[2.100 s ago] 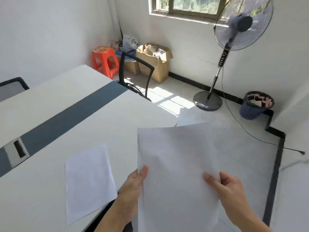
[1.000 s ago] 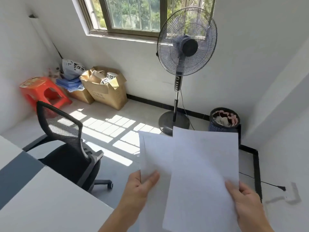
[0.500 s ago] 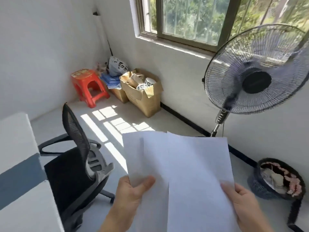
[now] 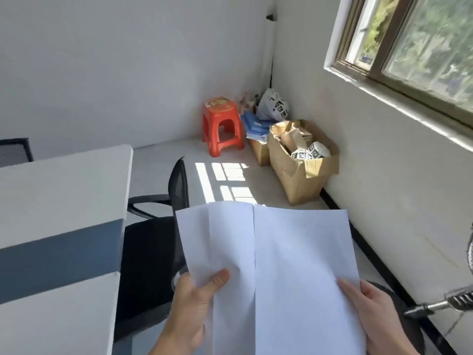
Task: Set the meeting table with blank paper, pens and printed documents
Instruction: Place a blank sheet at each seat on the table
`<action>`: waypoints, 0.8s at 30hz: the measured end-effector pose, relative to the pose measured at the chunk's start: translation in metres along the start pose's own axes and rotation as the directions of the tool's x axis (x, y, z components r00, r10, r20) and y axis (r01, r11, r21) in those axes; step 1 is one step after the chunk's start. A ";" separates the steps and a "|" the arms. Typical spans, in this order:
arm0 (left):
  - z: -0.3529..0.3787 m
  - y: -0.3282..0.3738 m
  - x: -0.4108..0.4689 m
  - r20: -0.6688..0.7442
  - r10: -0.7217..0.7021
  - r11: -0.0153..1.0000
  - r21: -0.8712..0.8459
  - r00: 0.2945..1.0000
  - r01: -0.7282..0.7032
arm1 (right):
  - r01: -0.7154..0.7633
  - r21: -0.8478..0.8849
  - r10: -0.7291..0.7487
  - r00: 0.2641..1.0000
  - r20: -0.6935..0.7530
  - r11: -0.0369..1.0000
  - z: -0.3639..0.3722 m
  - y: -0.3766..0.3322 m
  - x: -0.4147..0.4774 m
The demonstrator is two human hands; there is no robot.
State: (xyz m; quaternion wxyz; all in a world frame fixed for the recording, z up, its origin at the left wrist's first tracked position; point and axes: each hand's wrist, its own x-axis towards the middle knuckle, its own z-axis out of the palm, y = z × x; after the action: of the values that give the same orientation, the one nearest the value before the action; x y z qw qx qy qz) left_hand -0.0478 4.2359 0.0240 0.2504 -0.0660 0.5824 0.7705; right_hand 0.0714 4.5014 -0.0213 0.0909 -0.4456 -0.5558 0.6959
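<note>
I hold blank white paper in front of me, fanned into two parts. My left hand [image 4: 194, 306] grips the left sheets [image 4: 217, 242] with the thumb on top. My right hand [image 4: 376, 313] grips the right sheet [image 4: 302, 265], which overlaps the left ones. The end of the white meeting table [image 4: 58, 190], with its blue-grey centre stripe, is at the left. No pens or printed documents are in view.
A black mesh office chair [image 4: 153, 247] stands at the table's end, just left of the paper. In the far corner are an orange plastic stool [image 4: 221, 126] and open cardboard boxes [image 4: 302, 162]. A fan's pole [image 4: 440, 303] juts in at the lower right, under the window wall.
My view has swung left past the fan toward the room's corner and the table's end. Both hands still hold the fanned paper, now spread slightly wider.
</note>
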 end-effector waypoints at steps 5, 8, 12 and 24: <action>-0.007 0.049 0.065 -0.078 0.057 0.998 -0.004 0.995 -0.058 | 0.052 -0.058 -0.048 0.996 0.073 0.997 0.060 -0.060 0.059; -0.017 0.064 0.087 -0.159 0.055 0.998 -0.034 0.986 -0.062 | 0.030 -0.100 -0.017 0.991 0.129 0.995 0.093 -0.079 0.088; -0.040 0.075 0.112 -0.323 0.057 0.989 -0.115 0.945 -0.099 | 0.053 -0.195 -0.014 0.980 0.197 0.979 0.142 -0.104 0.133; -0.039 0.105 0.222 -0.803 -0.009 0.947 -0.198 0.596 -0.253 | 0.265 -0.476 0.107 0.776 0.621 0.838 0.339 -0.196 0.326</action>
State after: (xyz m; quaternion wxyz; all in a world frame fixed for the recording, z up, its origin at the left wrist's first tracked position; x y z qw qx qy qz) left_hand -0.2962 4.2473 0.0156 -0.1012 -0.3970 0.5152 0.7528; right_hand -0.4363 4.5413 -0.0284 -0.1971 -0.1714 -0.7452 0.6136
